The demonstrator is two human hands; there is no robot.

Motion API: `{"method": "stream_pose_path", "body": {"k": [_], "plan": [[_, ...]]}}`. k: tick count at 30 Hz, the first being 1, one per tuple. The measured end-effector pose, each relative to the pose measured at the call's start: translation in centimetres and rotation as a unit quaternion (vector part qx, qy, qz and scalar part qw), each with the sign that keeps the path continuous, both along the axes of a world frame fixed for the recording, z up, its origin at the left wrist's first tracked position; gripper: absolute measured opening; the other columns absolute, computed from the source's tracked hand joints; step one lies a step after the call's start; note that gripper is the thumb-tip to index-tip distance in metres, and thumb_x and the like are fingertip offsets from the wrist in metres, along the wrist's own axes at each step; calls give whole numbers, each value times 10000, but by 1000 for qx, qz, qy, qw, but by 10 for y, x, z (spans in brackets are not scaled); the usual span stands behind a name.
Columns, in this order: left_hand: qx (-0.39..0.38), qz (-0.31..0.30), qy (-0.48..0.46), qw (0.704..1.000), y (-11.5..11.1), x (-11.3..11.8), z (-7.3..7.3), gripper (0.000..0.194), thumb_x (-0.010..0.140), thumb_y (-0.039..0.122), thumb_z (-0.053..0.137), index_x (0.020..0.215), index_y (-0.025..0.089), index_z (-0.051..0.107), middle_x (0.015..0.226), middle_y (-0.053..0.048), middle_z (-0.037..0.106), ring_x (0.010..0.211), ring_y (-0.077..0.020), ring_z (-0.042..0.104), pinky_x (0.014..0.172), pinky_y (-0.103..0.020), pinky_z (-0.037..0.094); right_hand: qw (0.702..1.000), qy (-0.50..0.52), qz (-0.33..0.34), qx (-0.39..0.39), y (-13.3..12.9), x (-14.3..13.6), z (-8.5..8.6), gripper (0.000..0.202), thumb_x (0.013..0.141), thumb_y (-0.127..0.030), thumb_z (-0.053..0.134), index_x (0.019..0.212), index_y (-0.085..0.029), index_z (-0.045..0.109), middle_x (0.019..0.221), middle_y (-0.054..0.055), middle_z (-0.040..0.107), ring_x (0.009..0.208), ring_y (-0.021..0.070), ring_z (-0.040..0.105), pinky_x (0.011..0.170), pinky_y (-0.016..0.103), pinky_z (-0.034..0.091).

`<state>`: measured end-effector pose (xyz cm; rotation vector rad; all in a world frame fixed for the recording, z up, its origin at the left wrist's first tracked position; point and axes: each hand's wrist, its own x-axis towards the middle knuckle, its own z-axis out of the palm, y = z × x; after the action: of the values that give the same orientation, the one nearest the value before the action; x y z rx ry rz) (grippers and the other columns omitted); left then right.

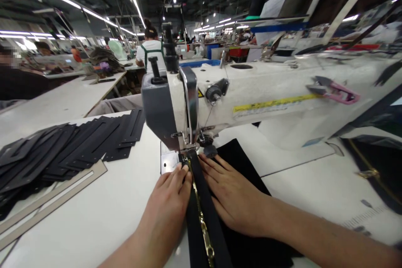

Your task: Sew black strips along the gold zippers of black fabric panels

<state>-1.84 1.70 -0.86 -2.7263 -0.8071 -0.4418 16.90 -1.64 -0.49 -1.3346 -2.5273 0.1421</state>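
Observation:
A black fabric piece (pixel 251 171) lies on the white sewing table under the head of a sewing machine (pixel 169 109). Along it runs a gold-toothed zipper (pixel 197 201), its metal pull toward the bottom edge. My left hand (pixel 171 201) rests left of the zipper, fingers together and fingertips pressing the black strip close to the presser foot. On the right, my right hand (pixel 234 192) lies flat on the fabric with fingers stretched toward the needle area, which is partly hidden by the machine.
Overlapping black cut panels (pixel 72 146) lie at the left, beside a beige slotted template (pixel 53 201). Pink-handled snips (pixel 337 90) sit on the machine arm above a yellow tape measure (pixel 276 102). Another zippered black piece (pixel 377 171) is at the right. People work behind.

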Motion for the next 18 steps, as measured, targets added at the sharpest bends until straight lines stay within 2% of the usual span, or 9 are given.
{"method": "stream_pose_path", "body": {"k": [5,11,18], "plan": [[12,-11,-7,1000,1,0,2,319,842,49,366,1107,50,543,1149,-190,554,1079,-268,517,838,-379,481,1000,2,2,-6,-1,1,-1,527,867,-229,352,1374,-106,276,1431,112,234,1335,217,67,1098,440,87],[-17,-1,0,1000,-3,0,5,312,863,63,352,1111,73,541,1168,-174,548,1109,-254,500,859,-392,480,1000,18,8,-3,1,1,-1,519,856,-220,382,1362,-132,308,1424,98,261,1333,226,92,1094,461,109],[-16,16,3,1000,-3,1,0,314,847,41,372,1115,66,534,1176,-187,541,1120,-265,495,861,-402,476,999,5,20,34,2,1,-4,551,836,-194,406,1367,-112,287,1414,128,271,1324,227,154,1076,471,175]]}}
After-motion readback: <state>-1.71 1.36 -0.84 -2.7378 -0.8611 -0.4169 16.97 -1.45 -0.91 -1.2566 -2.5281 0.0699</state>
